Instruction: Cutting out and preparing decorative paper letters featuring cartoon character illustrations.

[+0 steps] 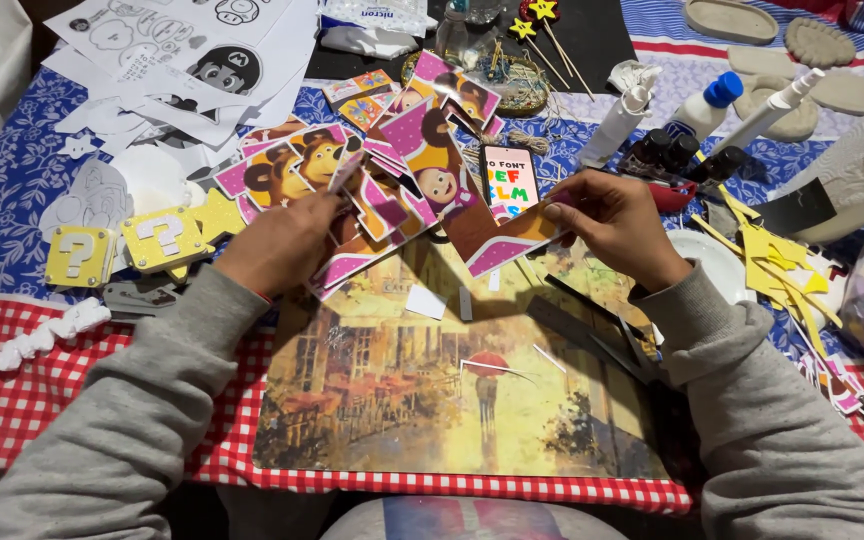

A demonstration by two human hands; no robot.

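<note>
The person is reaching both grey-sleeved forearms in from the lower corners, the hands well apart over the far edge of a painted mat (452,400). The left hand (282,245) is lying knuckles-up, wrist bent slightly inward, its fingers curled under and closing on a fan of cutouts (392,190), pink-edged cartoon pieces with a bear and a girl. The fan is spreading up and to the right from the hand, its long axis running diagonally toward the far side of the table. The right hand (607,220) is turned palm inward, fingers bent, thumb and fingertips pinching the right end of a single cutout (497,240), brown with a pink dotted edge. That piece is lying nearly flat above the mat's far edge, long axis running left to right and tilting a little upward toward the right hand, its left end pointing at the fan and just beside it. A phone (509,180) is lying just behind this piece, screen lit. Yellow question blocks (122,245) are sitting left of the left hand, glue bottles (672,115) are lying beyond the right hand, and yellow scraps (777,265) are piling up to its right on the red checked cloth (12,400).
</note>
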